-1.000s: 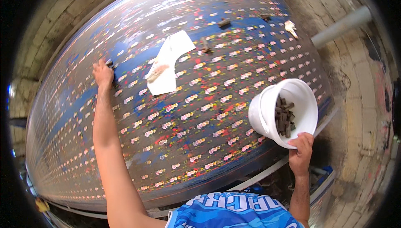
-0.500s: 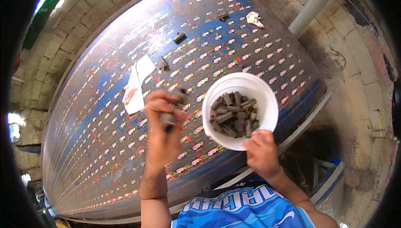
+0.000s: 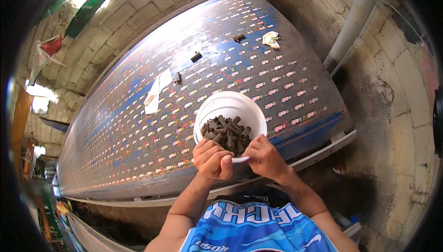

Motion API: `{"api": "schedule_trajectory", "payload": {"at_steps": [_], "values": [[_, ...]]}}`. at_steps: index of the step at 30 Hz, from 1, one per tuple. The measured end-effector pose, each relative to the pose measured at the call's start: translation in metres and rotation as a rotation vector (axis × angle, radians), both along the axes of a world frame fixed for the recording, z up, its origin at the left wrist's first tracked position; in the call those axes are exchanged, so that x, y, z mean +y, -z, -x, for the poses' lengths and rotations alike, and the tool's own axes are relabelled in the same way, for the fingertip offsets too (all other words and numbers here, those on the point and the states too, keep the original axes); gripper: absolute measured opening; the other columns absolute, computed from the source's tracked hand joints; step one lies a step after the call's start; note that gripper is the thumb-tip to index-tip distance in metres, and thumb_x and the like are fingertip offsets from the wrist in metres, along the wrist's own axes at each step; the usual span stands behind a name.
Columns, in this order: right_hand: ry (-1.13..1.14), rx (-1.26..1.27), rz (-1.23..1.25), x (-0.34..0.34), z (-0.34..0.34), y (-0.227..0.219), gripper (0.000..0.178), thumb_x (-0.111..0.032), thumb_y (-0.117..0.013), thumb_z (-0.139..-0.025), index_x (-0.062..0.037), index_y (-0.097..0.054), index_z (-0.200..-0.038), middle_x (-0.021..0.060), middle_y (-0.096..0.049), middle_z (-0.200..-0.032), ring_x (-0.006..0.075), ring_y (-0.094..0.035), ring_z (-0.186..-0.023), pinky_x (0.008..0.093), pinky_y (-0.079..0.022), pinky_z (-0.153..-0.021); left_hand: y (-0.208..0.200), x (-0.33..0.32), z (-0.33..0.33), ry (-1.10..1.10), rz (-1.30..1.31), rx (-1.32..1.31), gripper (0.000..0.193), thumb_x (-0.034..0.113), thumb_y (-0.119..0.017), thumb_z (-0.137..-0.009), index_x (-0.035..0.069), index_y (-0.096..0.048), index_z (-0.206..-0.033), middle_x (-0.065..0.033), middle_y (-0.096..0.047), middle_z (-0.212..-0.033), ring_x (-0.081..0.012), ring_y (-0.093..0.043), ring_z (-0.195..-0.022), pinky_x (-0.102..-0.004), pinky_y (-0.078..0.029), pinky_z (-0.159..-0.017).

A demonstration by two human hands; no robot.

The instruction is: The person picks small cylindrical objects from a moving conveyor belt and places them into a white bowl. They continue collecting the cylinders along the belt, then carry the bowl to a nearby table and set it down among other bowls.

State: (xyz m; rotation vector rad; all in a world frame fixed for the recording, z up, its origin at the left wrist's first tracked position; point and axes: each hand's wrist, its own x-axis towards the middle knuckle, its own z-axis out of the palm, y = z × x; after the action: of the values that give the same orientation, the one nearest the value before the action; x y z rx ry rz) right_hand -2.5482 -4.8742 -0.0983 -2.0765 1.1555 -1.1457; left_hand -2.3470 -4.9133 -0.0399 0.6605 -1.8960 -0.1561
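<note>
A white plastic bucket (image 3: 258,111) is tilted toward me at the near edge of the table, and many short, dark, tube-like pieces (image 3: 230,134) lie heaped inside it. My left hand (image 3: 212,159) is closed at the bucket's near left rim, with its thumb by the edge; no piece shows in it. On the near right, my right hand (image 3: 266,158) grips the same rim with bent fingers. Beyond the bucket, a few similar dark pieces lie loose on the table: one (image 3: 178,78) beside a white paper strip, one (image 3: 196,57) farther off and another (image 3: 238,37) at the back.
The long dark table (image 3: 304,95) is printed with rows of small colourful marks. On it lie the white paper strip (image 3: 157,90) and a crumpled whitish scrap (image 3: 271,39). A grey pole (image 3: 353,26) stands off its right end, near a block wall (image 3: 397,90).
My left hand, which held dark pieces left of the bucket, has come to its near rim, and those pieces no longer show in it. The bucket has shifted left and nearer in view.
</note>
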Motion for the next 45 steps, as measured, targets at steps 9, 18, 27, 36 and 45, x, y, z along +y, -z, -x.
{"api": "schedule_trajectory", "payload": {"at_steps": [9, 18, 27, 36, 45], "values": [[0.171, 0.106, -0.160, -0.009, 0.106, -0.022, 0.015, -0.002, -0.082, -0.074, -0.0080, -0.072, -0.083, 0.0080, -0.068, -0.086, 0.0340, -0.064, -0.098, 0.0484, -0.051, -0.094, 0.028, -0.102, -0.014, -0.253, 0.079, 0.293, 0.017, 0.018, -0.060, -0.106, 0.001, -0.063, -0.105, -0.0127, -0.064, -0.092, -0.0241, -0.060, -0.082, -0.0375, -0.050, -0.073], [0.577, 0.742, -0.057, -0.002, 0.195, -0.047, 0.013, 0.003, -0.069, -0.074, -0.0071, -0.066, -0.081, 0.0067, -0.061, -0.082, 0.0311, -0.063, -0.096, 0.0720, -0.016, -0.131, 0.230, -0.359, -0.197, -0.970, -0.528, -0.385, 0.046, 0.028, -0.074, -0.097, 0.002, -0.064, -0.133, -0.0248, -0.064, -0.127, -0.0437, -0.061, -0.118, -0.0524, -0.050, -0.102], [0.702, 0.804, -0.137, -0.016, 0.231, -0.013, 0.023, 0.011, -0.058, -0.071, -0.0057, -0.058, -0.087, 0.0099, -0.058, -0.088, 0.0356, -0.060, -0.100, 0.0655, -0.022, -0.130, 0.231, -0.464, -0.128, -0.661, -0.444, -0.524, 0.039, 0.019, -0.068, -0.103, 0.012, -0.059, -0.140, -0.0207, -0.066, -0.121, -0.0425, -0.063, -0.116, -0.0550, -0.052, -0.091], [0.718, 0.780, -0.182, -0.014, 0.232, -0.012, 0.025, 0.011, -0.061, -0.070, -0.0072, -0.059, -0.087, 0.0087, -0.060, -0.086, 0.0345, -0.061, -0.097, 0.0647, -0.022, -0.130, 0.183, -0.524, 0.044, -0.287, -0.113, -0.260, 0.024, 0.018, -0.065, -0.104, 0.005, -0.063, -0.124, -0.0229, -0.069, -0.115, -0.0431, -0.063, -0.109, -0.0513, -0.050, -0.097], [0.744, 0.704, -0.147, -0.017, 0.225, -0.012, 0.026, 0.013, -0.063, -0.068, -0.0075, -0.063, -0.084, 0.0082, -0.059, -0.084, 0.0339, -0.060, -0.094, 0.0621, -0.024, -0.130, 0.224, -0.500, 0.136, -0.361, -0.365, -0.598, 0.037, 0.004, -0.064, -0.094, 0.010, -0.055, -0.129, -0.0238, -0.067, -0.112, -0.0459, -0.065, -0.108, -0.0558, -0.055, -0.091]]}}
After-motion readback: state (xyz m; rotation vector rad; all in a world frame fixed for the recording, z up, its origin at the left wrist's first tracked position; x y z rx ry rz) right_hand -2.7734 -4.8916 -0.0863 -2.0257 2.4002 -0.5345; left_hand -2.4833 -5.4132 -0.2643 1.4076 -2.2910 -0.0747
